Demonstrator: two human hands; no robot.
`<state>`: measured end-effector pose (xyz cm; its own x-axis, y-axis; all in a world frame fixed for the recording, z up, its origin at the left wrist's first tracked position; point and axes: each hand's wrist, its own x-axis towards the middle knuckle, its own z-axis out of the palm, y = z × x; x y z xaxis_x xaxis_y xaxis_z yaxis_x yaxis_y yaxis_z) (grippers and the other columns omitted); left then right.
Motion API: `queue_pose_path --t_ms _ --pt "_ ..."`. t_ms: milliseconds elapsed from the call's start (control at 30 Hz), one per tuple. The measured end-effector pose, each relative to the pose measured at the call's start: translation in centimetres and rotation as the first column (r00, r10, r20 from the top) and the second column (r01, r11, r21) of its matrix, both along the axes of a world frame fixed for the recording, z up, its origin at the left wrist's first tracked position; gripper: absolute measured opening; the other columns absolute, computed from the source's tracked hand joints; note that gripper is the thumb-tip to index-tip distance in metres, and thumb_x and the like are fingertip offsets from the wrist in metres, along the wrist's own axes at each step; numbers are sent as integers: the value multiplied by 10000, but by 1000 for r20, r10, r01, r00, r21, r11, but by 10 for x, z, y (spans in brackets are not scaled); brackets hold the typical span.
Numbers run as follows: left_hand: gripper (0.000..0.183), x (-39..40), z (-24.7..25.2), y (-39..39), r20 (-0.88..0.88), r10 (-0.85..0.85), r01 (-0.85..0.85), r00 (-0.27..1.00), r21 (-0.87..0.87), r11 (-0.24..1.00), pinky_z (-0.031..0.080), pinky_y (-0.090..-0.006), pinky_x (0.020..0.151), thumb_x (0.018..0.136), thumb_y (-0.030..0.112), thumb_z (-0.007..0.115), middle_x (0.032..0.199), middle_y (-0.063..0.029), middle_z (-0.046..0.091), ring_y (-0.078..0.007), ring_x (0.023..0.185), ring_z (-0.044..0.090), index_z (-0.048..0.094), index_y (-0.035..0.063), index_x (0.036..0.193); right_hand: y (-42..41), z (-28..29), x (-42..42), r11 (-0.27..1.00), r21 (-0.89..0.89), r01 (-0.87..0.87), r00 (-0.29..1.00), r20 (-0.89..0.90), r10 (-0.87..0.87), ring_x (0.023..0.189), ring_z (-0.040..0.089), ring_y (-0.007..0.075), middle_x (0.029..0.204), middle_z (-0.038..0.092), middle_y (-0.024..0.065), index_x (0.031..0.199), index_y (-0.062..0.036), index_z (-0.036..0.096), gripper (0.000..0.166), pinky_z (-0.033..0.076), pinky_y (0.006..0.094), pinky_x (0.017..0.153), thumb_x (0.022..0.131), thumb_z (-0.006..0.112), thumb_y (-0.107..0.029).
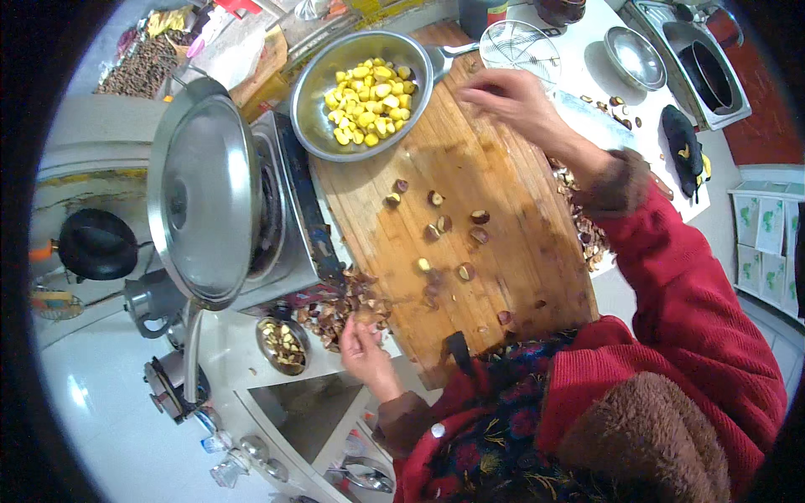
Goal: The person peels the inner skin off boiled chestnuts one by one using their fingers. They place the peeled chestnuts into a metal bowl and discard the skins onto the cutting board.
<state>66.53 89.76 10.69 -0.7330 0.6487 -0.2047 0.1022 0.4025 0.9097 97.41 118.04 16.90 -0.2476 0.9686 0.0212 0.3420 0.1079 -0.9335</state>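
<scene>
Over the pile of chestnut shells (330, 317) at the board's left edge is my left hand (368, 358), thumb and fingertips close together. A brownish piece shows at the tips, but whether they hold it is unclear. My right hand (512, 104), blurred, hovers above the upper right of the wooden cutting board (402, 232), fingers bent; their inner side is hidden. To its left, a steel bowl (308, 119) holds peeled yellow chestnuts (371, 104). Several chestnuts with brown shell lie scattered on the board, among them a cut one (466, 271) and another (480, 217).
A lidded wok (207, 201) stands on the gas stove at left. Below it sits a small metal bowl (264, 358) of chestnut pieces. A wire strainer (519, 50) rests beyond my right hand. More shells (591, 242) lie along the board's right side, and a sink (682, 38) is at the upper right.
</scene>
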Motion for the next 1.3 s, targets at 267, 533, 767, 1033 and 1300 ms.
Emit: queue_pose_path --t_ms 267,533,767,1033,1300 --pt "302 -1 3 5 -594 -271 217 758 -163 963 344 -384 1018 870 78 602 1244 -149 531 -262 1185 465 596 4 1163 -67 -57 122 955 259 -142 727 683 -77 760 612 264 873 623 81 871 -35 663 118 496 360 660 765 660 -86" --pt "217 37 7 32 -530 -361 368 767 -98 925 462 -317 859 857 70 623 1129 -105 566 -215 1060 546 650 40 1070 -78 -86 113 910 328 -255 595 795 -120 957 598 292 1091 602 89 892 -30 597 99 508 381 761 807 548 -46" --pt "224 66 -7 52 -428 -480 485 766 -106 868 507 -296 704 836 63 644 1053 -101 569 -198 860 602 633 24 1057 -78 -70 110 904 220 -366 551 834 21 915 572 323 985 562 106 948 -48 520 177 483 402 720 786 585 -25" --pt "224 71 -5 76 -327 -569 523 754 -226 822 490 -276 670 775 39 703 922 -97 591 -181 785 608 621 25 983 -83 -72 125 947 179 -266 657 753 42 791 577 346 866 543 126 872 -32 564 105 469 417 672 779 611 -47" --pt "204 54 3 52 161 -308 269 938 221 937 491 -225 632 852 84 671 915 -31 620 -93 775 593 587 18 1026 -71 -40 98 970 210 -125 767 640 -40 716 588 263 832 555 101 852 -25 614 110 468 353 649 753 663 -27"
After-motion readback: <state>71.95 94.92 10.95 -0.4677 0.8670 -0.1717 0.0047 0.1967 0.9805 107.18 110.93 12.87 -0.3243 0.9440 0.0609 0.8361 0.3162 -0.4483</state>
